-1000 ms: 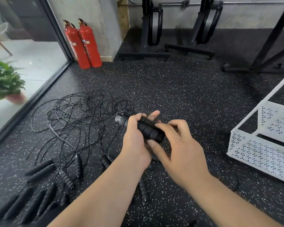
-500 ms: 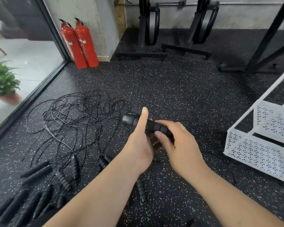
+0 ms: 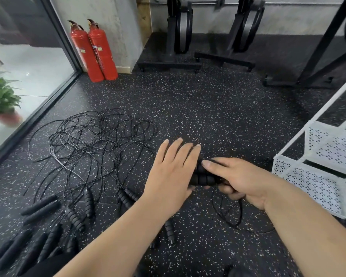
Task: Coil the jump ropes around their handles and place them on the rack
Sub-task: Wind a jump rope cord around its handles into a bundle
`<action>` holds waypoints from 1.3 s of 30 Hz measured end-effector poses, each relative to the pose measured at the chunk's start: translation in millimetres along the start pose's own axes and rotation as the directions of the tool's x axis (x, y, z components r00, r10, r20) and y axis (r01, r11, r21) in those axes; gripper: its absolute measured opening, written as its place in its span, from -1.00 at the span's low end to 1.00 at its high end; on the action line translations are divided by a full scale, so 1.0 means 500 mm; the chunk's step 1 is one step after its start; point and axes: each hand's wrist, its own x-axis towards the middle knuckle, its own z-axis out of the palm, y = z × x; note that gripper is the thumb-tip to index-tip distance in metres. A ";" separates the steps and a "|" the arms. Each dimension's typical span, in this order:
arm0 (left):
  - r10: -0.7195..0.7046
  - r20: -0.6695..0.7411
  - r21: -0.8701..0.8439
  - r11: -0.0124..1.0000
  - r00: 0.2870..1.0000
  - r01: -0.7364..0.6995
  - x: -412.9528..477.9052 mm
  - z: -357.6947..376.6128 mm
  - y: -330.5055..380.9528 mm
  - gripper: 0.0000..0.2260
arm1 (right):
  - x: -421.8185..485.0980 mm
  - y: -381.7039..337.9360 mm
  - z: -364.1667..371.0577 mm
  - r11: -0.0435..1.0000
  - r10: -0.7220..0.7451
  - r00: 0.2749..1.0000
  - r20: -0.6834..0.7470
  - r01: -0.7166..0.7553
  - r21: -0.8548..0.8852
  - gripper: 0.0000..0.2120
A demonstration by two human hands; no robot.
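Both hands are low over the floor, a black rubber surface flecked all over with white. The right hand grips the handles, a ribbed black pair lying side by side, fingers curled under them and the forefinger laid along the top. The left hand is flat and wide open, fingers straight and slightly spread, its palm against the handles' left end. A loop of thin cord hangs below the right hand and lies on the floor beneath it. Just right of the right hand stands the rack, white perforated metal with thin white posts, its near tray holding nothing that shows. Left of the left hand, a big tangle of black cords sprawls across the floor, and nearer the body on that side more handles lie scattered, some ribbed, some smooth. Far ahead and to the left, two red extinguishers lean together at a grey concrete wall. Beside them a dark-framed glass panel runs down the left edge, with a pale tiled floor and a potted plant seen through it. Straight ahead of the hands, black gym stands rest on flat feet against the back wall.
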 end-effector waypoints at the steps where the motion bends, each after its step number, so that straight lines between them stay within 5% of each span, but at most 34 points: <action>1: -0.021 0.003 0.007 1.000 1.000 0.021 0.000 -0.002 0.001 -0.09 | -0.001 -0.001 -0.001 1.000 -0.003 0.999 0.032 0.003 0.002 -0.68; 6: -0.095 0.009 -0.037 0.995 0.995 0.095 0.002 -0.018 0.011 -0.54 | 0.001 0.003 -0.003 0.996 -0.024 0.999 0.042 0.020 0.086 -0.48; 12: -0.155 0.074 -0.142 0.976 0.985 0.164 0.004 -0.025 0.007 -0.65 | 0.005 0.004 -0.002 0.997 -0.079 0.997 0.020 0.079 0.007 -0.32; 19: -0.348 0.161 -0.289 0.878 0.924 0.381 0.011 -0.042 -0.027 -0.68 | 0.014 0.013 -0.008 0.957 -0.235 0.947 -0.218 0.187 -0.220 -0.49; 23: -0.459 0.217 -0.327 0.797 0.862 0.507 0.011 -0.035 -0.058 -0.68 | 0.019 0.023 0.001 0.765 -0.397 0.897 -0.196 0.205 -0.610 -0.78; 28: -0.529 0.273 -0.278 0.756 0.803 0.592 0.008 -0.023 -0.069 -0.66 | 0.009 0.017 0.053 0.455 -0.519 0.845 -0.130 0.145 -0.879 -0.70; 33: -0.557 0.317 -0.166 0.764 0.767 0.624 0.003 -0.007 -0.077 -0.63 | -0.010 0.011 0.090 0.175 -0.584 0.811 -0.017 0.105 -0.979 -0.93; 37: -0.507 0.324 -0.065 0.831 0.799 0.553 -0.004 -0.001 -0.065 -0.62 | -0.013 0.007 0.104 0.054 -0.603 0.796 0.053 0.108 -0.993 -0.66; 39: -0.441 0.314 -0.024 0.882 0.841 0.472 -0.008 0.002 -0.047 -0.63 | -0.021 -0.004 0.101 0.037 -0.659 0.746 0.096 0.159 -0.987 -0.76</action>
